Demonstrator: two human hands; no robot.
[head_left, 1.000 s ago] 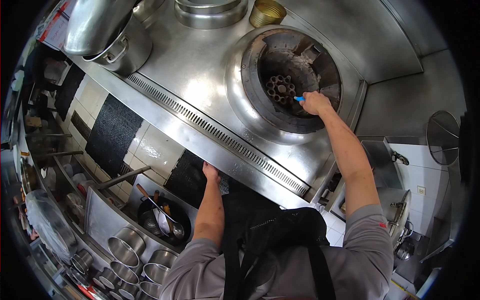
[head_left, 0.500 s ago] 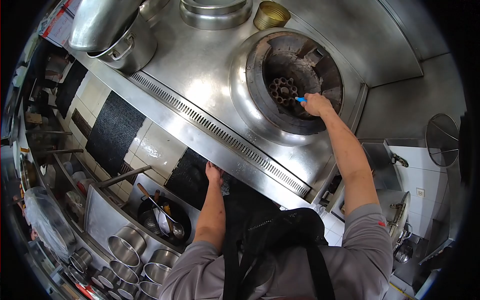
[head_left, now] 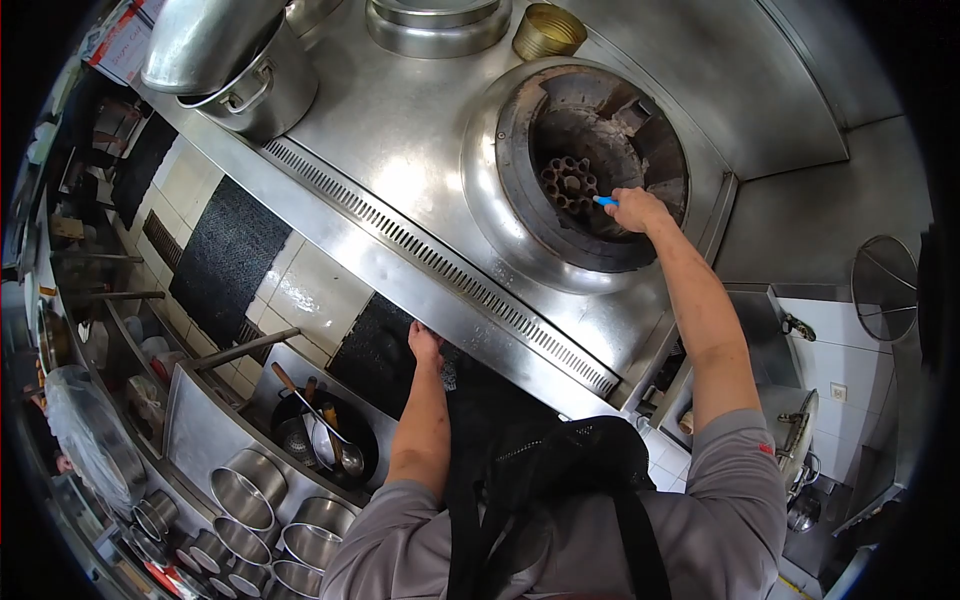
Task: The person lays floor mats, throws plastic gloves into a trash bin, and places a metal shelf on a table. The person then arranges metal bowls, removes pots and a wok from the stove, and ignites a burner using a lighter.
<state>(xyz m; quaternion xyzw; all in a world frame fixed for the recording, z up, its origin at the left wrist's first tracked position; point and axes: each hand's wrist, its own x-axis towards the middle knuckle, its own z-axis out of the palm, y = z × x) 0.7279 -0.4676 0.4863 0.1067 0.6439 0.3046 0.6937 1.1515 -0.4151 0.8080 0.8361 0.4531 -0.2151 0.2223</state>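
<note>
My right hand [head_left: 640, 212] reaches over the rim of the round wok burner [head_left: 510, 180] and is closed around a small blue lighter [head_left: 605, 201]. The lighter's end points at the dark burner head [head_left: 568, 184], a cluster of ring-shaped nozzles low in the pit. No flame shows there. Down at the front edge of the steel stove [head_left: 400, 270], my left hand [head_left: 425, 343] has its fingers curled at or under the lip. What those fingers grip, if anything, is hidden.
An open tin can [head_left: 549, 32] stands behind the burner. A large pot [head_left: 265, 95] sits at the stove's left end. Behind me, a wok with ladles [head_left: 325, 440] and several steel containers [head_left: 248, 488] fill a counter. A wire strainer [head_left: 885, 288] hangs at right.
The view has shifted very slightly. Both hands stay in nearly the same places, and the lighter remains beside the burner head.
</note>
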